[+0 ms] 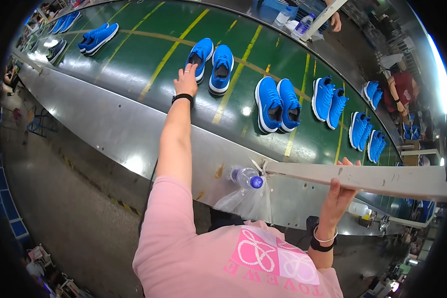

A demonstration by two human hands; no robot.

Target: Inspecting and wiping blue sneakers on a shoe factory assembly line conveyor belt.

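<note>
My left hand reaches out over the green belt with its fingers stretched out, the tips at the collar of a blue sneaker. That sneaker rests on the belt, and I cannot tell how firmly the fingers touch it. Just to its right stands another blue sneaker with a white sole and a dark insole. My right hand is wrapped round a white post at the belt's near edge, thumb on the near side and fingertips showing beyond it.
More pairs of blue sneakers stand along the green belt, which has yellow lines. A clear bottle with a purple cap and a plastic bag hang by the metal edge. Another person is across the belt.
</note>
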